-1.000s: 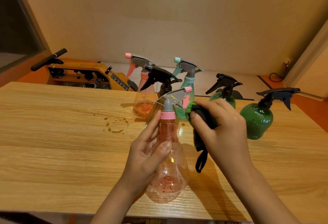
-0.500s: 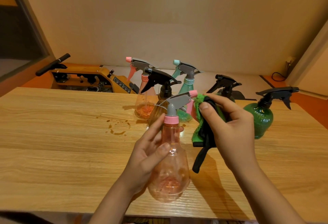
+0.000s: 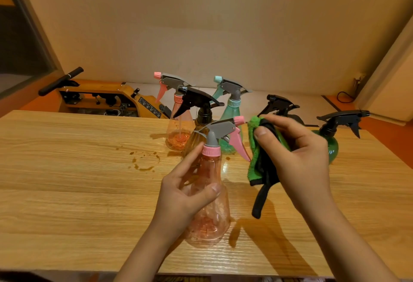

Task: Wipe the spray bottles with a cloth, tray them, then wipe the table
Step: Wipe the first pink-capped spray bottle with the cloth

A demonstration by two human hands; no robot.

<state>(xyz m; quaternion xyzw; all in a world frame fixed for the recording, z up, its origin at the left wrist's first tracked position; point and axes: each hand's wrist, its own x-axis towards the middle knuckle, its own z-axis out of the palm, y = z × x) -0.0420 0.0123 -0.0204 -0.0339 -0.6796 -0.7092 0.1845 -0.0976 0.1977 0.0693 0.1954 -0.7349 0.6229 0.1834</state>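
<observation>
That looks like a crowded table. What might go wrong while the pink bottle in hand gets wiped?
The cloth in the right hand sits right by the trigger of the pink bottle that the left hand grips; a firm wipe might squeeze out a spray. The teal bottle and its neighbours stand close behind, so a wide stroke could topple one. Brown stains on the table could dirty a bottle set down there.
</observation>
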